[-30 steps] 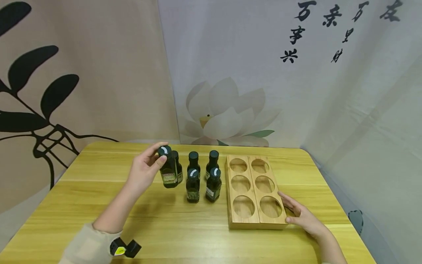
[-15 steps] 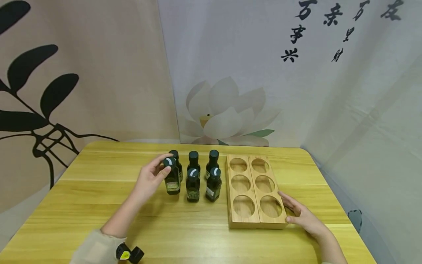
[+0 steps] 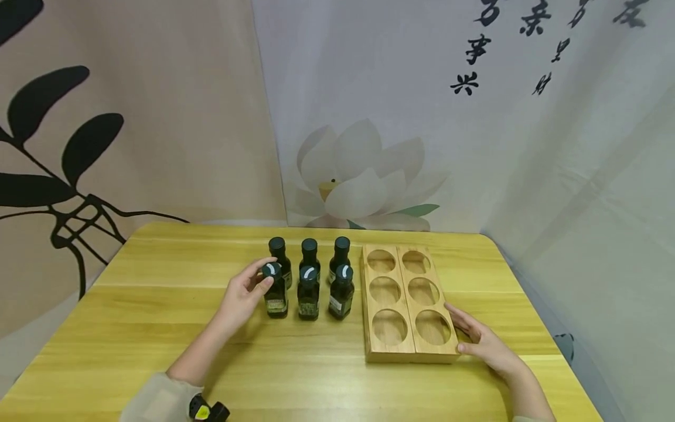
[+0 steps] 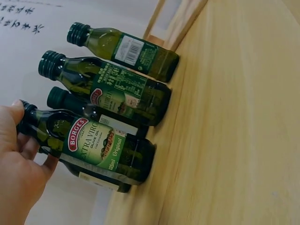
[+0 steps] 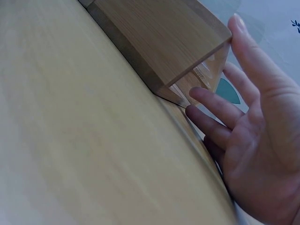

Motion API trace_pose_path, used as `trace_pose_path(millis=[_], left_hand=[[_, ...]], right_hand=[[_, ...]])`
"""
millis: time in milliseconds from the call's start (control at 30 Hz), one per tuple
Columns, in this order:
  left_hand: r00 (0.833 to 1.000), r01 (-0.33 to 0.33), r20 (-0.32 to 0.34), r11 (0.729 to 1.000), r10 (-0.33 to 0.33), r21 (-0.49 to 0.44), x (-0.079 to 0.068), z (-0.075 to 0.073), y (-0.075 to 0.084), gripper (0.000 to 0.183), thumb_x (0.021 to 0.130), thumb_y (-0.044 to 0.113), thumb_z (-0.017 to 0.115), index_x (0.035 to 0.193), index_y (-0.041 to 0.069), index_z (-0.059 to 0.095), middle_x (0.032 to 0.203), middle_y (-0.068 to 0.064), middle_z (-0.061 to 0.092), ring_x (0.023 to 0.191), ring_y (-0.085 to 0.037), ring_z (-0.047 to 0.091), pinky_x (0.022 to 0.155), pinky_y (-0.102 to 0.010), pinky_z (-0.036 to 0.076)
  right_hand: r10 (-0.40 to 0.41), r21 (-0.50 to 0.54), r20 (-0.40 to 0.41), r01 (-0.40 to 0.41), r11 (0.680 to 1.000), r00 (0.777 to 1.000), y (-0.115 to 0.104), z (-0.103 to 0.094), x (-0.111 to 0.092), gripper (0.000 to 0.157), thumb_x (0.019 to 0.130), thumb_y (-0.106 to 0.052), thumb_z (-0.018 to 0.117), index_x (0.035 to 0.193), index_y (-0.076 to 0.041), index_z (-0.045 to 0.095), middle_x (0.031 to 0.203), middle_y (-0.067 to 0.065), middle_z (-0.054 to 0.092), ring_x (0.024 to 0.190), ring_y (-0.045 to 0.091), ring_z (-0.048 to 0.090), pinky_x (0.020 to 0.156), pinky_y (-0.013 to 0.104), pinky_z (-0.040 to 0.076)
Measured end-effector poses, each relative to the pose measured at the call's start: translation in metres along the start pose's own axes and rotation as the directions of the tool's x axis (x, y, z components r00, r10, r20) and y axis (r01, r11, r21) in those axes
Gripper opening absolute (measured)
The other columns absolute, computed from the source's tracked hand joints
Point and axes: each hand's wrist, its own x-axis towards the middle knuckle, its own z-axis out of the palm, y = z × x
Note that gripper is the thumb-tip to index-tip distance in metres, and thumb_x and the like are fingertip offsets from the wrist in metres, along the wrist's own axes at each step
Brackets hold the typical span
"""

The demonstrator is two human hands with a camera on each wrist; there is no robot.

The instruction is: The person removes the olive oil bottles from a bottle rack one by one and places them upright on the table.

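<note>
My left hand (image 3: 239, 299) pinches the cap and neck of a small dark green olive oil bottle (image 3: 276, 303), upright at the front left of a group of similar bottles. Its label (image 4: 96, 143) faces the left wrist camera. Beside it in the front row stand a second olive oil bottle (image 3: 308, 300) and a third olive oil bottle (image 3: 341, 298). To their right lies a wooden holder (image 3: 392, 356) with two columns of round holes. My right hand (image 3: 487, 346) rests against the holder's right side near its front corner, fingers loosely extended and thumb at the corner (image 5: 227, 35).
Behind the front row stand a left rear bottle (image 3: 278, 249), a middle rear bottle (image 3: 309, 249) and a right rear bottle (image 3: 341, 249), partly hidden. Everything is on a yellow wooden table (image 3: 316, 387). A printed cloth (image 3: 211, 117) hangs along the table's back edge.
My left hand has lowered the olive oil bottle and brought it slightly right and nearer, into line with the front row. My right hand and the wooden holder stay put.
</note>
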Motion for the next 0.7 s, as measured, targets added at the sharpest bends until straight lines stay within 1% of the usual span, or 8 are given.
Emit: trace_pose_path(millis=[100, 233, 300, 500, 567, 633, 700], left_hand=[[1.000, -0.011, 0.002, 1.000, 0.011, -0.004, -0.001, 0.000, -0.001, 0.041, 0.097, 0.012, 0.057, 0.137, 0.006, 0.050, 0.133, -0.020, 0.049, 0.117, -0.039, 0.050, 0.089, -0.024, 0.047], [1.000, -0.005, 0.007, 1.000, 0.005, -0.021, -0.003, -0.001, -0.002, 0.042, 0.097, 0.009, 0.057, 0.138, 0.005, 0.049, 0.135, -0.021, 0.047, 0.119, -0.040, 0.048, 0.090, -0.025, 0.047], [1.000, -0.005, 0.007, 1.000, 0.005, -0.017, -0.003, -0.002, -0.002, 0.043, 0.097, 0.009, 0.057, 0.139, 0.007, 0.048, 0.137, -0.019, 0.046, 0.121, -0.038, 0.048, 0.091, -0.023, 0.046], [0.999, -0.023, 0.027, 1.000, 0.022, 0.020, -0.004, -0.006, -0.002, 0.049, 0.096, 0.015, 0.060, 0.143, 0.010, 0.045, 0.144, -0.011, 0.043, 0.123, -0.032, 0.046, 0.094, -0.021, 0.042], [0.999, -0.033, 0.039, 0.999, 0.031, 0.039, -0.003, -0.008, -0.001, 0.050, 0.096, 0.017, 0.060, 0.144, 0.010, 0.045, 0.143, -0.010, 0.045, 0.125, -0.031, 0.046, 0.094, -0.023, 0.043], [0.997, -0.056, 0.048, 0.996, 0.053, 0.068, -0.002, -0.010, 0.001, 0.050, 0.097, 0.018, 0.060, 0.143, 0.008, 0.044, 0.141, -0.010, 0.047, 0.124, -0.031, 0.047, 0.095, -0.027, 0.043], [0.996, -0.080, 0.052, 0.992, 0.075, 0.094, -0.001, -0.013, 0.004, 0.048, 0.097, 0.017, 0.059, 0.142, 0.006, 0.045, 0.136, -0.012, 0.052, 0.122, -0.032, 0.049, 0.095, -0.028, 0.044]], right_hand=[[0.008, 0.000, 0.001, -0.008, 1.000, 1.000, 0.000, -0.001, 0.001, 0.073, 0.094, -0.015, 0.063, 0.153, -0.012, 0.022, 0.151, 0.026, 0.024, 0.128, 0.001, 0.036, 0.097, 0.018, 0.032], [-0.005, 0.001, 0.013, 0.005, 1.000, 1.000, 0.001, -0.001, 0.003, 0.073, 0.094, -0.012, 0.063, 0.154, -0.011, 0.022, 0.151, 0.025, 0.025, 0.129, 0.003, 0.036, 0.099, 0.018, 0.031], [-0.010, 0.003, 0.020, 0.010, 1.000, 1.000, 0.002, -0.001, 0.004, 0.073, 0.094, -0.011, 0.063, 0.154, -0.011, 0.022, 0.150, 0.025, 0.026, 0.130, 0.004, 0.036, 0.099, 0.018, 0.030], [-0.016, -0.007, 0.024, 0.016, 1.000, 1.000, 0.002, -0.002, 0.004, 0.073, 0.094, -0.012, 0.063, 0.153, -0.010, 0.022, 0.151, 0.022, 0.027, 0.129, 0.003, 0.036, 0.098, 0.019, 0.031], [-0.021, 0.025, 0.031, 0.020, 0.999, 0.999, 0.001, -0.002, 0.002, 0.072, 0.094, -0.008, 0.061, 0.153, -0.010, 0.021, 0.152, 0.018, 0.028, 0.130, 0.004, 0.036, 0.099, 0.019, 0.031], [-0.035, 0.059, 0.040, 0.032, 0.998, 0.999, -0.001, -0.003, 0.000, 0.070, 0.094, -0.003, 0.057, 0.153, -0.007, 0.020, 0.152, 0.015, 0.030, 0.131, 0.006, 0.036, 0.100, 0.020, 0.031], [-0.050, 0.077, 0.043, 0.047, 0.996, 0.998, -0.003, -0.005, -0.002, 0.067, 0.095, 0.002, 0.052, 0.153, -0.004, 0.019, 0.151, 0.013, 0.032, 0.131, 0.007, 0.037, 0.101, 0.020, 0.032]])
